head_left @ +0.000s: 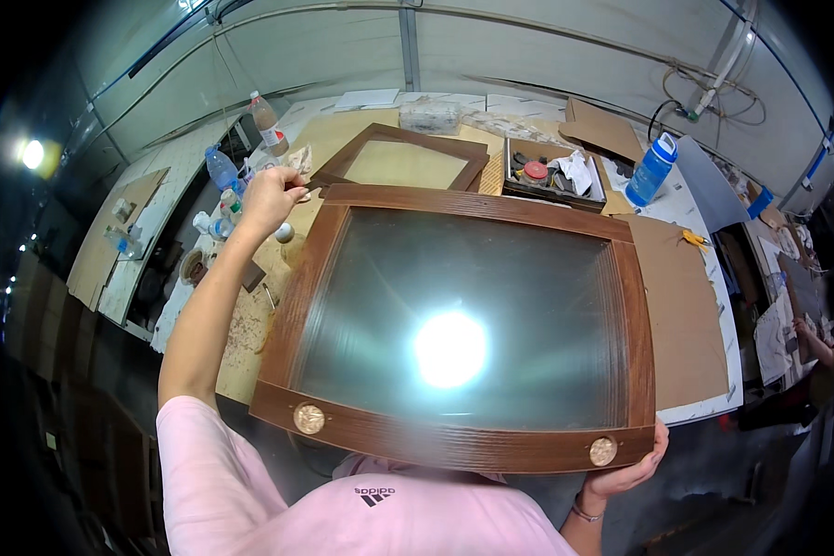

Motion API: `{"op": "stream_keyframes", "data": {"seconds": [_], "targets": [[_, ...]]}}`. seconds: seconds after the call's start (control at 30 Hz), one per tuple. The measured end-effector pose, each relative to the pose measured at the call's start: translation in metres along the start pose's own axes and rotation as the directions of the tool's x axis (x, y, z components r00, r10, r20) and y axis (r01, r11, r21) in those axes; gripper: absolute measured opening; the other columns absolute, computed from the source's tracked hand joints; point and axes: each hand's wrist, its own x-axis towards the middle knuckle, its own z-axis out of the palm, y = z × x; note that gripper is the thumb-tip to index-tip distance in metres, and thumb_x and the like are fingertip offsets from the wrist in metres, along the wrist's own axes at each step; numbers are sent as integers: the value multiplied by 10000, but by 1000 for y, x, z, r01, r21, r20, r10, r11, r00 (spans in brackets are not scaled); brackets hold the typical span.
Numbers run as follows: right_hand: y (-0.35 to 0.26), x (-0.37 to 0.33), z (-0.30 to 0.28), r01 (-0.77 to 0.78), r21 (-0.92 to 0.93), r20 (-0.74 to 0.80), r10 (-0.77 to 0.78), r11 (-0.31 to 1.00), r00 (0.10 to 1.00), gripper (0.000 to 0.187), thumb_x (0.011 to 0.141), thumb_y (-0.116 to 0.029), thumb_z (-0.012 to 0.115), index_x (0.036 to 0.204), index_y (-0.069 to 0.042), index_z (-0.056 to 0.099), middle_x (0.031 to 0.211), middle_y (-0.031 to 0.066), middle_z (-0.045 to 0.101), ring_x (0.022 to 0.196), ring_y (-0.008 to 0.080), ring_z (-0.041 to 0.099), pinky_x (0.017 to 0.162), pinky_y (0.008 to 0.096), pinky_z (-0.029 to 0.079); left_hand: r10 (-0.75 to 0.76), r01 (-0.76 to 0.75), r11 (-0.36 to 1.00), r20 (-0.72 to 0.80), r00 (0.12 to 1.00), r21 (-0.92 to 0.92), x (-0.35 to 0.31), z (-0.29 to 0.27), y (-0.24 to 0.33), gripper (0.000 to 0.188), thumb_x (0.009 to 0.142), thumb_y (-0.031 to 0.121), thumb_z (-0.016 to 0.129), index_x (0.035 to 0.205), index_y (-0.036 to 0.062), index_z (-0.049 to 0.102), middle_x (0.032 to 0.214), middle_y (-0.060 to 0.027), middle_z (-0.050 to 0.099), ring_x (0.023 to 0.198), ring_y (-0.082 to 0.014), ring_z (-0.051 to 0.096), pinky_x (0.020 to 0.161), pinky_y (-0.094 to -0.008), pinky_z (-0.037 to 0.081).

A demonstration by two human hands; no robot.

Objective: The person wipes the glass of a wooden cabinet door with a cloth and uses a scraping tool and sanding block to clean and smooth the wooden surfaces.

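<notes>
A brown wooden cabinet door (pixel 292 306) with a glass pane (pixel 454 278) is tilted up in front of me, its near edge close to my chest. Two round hinge cups (pixel 309 418) sit in its near rail, one by each corner. At the near right corner my right hand (pixel 632 468) grips the door from below and the side. My left hand (pixel 269 199) is raised by the far left corner, its fingers pinched together. Beside those fingertips shows a crumpled pale scrap (pixel 300 160); whether they hold it is unclear. A bright light reflects in the glass.
Behind the door, more brown frames (pixel 343 153) lie on the bench. Bottles (pixel 221 167) and small containers crowd the left. An open box of odds and ends (pixel 551 176), a blue bottle (pixel 653 170), cardboard (pixel 681 315) and a yellow tool (pixel 694 240) are toward the right.
</notes>
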Motion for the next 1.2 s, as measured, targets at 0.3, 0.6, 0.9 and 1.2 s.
{"op": "stream_keyframes", "data": {"seconds": [0.3, 0.6, 0.9, 1.2], "targets": [[-54, 28, -8, 133, -437, 88, -104, 890, 991, 263, 929, -24, 496, 1158, 51, 602, 1111, 83, 619, 1087, 171, 561, 959, 315, 435, 633, -605, 759, 58, 772, -242, -56, -18, -3, 95, 740, 25, 752, 791, 33, 673, 752, -105, 621, 730, -282, 633, 643, -369, 492], [-42, 98, 60, 196, -907, 339, 369, 373, 866, 567, 907, -470, 605, 1032, 82, 633, 913, 259, 693, 925, 387, 679, 803, 419, 501, 837, -799, 486, -74, 542, -355, -113, -43, -10, 98, 715, 4, 720, 783, 56, 672, 703, -85, 569, 646, -262, 584, 532, -373, 449], [-52, 83, 61, 163, -978, 196, 315, 130, 929, 617, 952, -537, 496, 1115, 38, 648, 1022, 299, 681, 1019, 444, 649, 869, 473, 492, 415, -215, 626, 87, 906, -750, -152, -40, -105, 89, 799, -24, 683, 881, 7, 701, 720, -17, 612, 669, -107, 563, 613, -254, 448], [-47, 90, 74, 209, -971, 237, 317, 118, 919, 652, 954, -556, 488, 1107, 57, 649, 1060, 298, 679, 1056, 450, 635, 912, 473, 485, -290, 412, 484, 303, 908, -772, -225, 182, -173, 226, 884, 18, 671, 1103, -20, 706, 863, -37, 677, 759, -107, 606, 698, -256, 504]]}}
